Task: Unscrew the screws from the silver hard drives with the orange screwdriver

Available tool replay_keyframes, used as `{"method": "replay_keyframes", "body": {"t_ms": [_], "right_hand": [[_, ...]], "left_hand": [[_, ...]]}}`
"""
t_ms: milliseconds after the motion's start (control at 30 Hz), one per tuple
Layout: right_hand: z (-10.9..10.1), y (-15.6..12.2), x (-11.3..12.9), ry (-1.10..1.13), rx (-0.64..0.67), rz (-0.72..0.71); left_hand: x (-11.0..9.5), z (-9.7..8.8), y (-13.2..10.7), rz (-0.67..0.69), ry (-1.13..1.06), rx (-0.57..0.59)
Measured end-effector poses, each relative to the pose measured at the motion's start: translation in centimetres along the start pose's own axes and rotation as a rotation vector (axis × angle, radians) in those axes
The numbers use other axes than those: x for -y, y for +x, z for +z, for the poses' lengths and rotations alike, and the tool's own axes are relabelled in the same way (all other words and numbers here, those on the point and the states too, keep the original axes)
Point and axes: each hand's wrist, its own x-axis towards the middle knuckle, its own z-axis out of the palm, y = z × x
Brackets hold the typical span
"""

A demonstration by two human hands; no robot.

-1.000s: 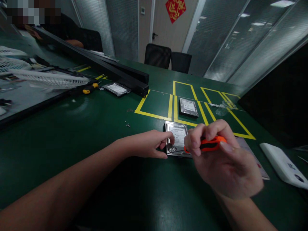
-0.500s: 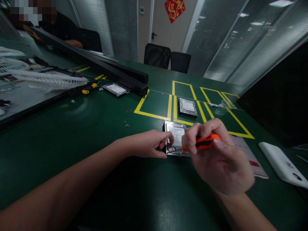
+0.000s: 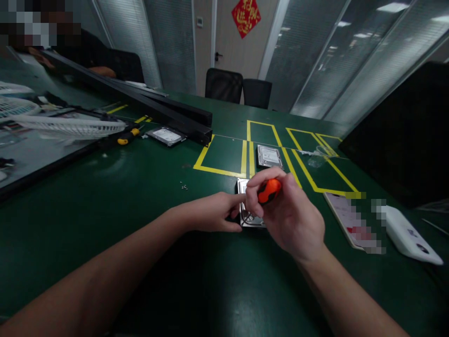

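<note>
A silver hard drive (image 3: 242,186) lies label up on the green table, largely covered by my hands. My left hand (image 3: 221,212) holds it at its left side, the index finger reaching over the top and the thumb by the near left corner. In my right hand (image 3: 287,213), closed fingers grip a screwdriver (image 3: 269,191) with an orange and black handle. Its thin shaft slants down toward the drive's near left corner; the exact contact of the tip is unclear. Several tiny screws (image 3: 184,186) lie to the left of the drive.
Beyond sits a second hard drive (image 3: 269,156) among yellow tape outlines; a third drive (image 3: 167,135) lies near long black bars (image 3: 168,112). A yellow-handled screwdriver (image 3: 128,137) rests by a tray (image 3: 63,157). At right are a phone (image 3: 345,217), a white device (image 3: 409,234) and a clear cup (image 3: 317,159). Someone sits far left.
My right hand has moved left and in over the drive, tilting the screwdriver handle more upright. My left hand stays at the drive. The view has shifted slightly.
</note>
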Motion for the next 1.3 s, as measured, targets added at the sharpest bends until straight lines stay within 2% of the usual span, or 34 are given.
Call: {"method": "replay_keyframes", "body": {"t_ms": [400, 667, 833, 1033, 1300], "right_hand": [[-0.1, -0.3, -0.8, 0.031, -0.064, -0.034], [-0.1, -0.2, -0.7, 0.066, -0.055, -0.066], [-0.2, -0.1, -1.0, 0.041, -0.059, -0.081], [-0.6, -0.1, -0.5, 0.052, -0.054, -0.055], [-0.6, -0.2, -0.9, -0.003, -0.086, -0.052]], "left_hand": [[0.0, 0.0, 0.0, 0.057, 0.026, -0.02], [0.0, -0.3, 0.0, 0.008, 0.033, -0.019], [0.5, -1.0, -0.4, -0.075, 0.077, -0.069], [0.8, -0.9, -0.2, -0.042, 0.169, -0.112], [1.2, -0.4, 0.0, -0.001, 0.149, -0.161]]}}
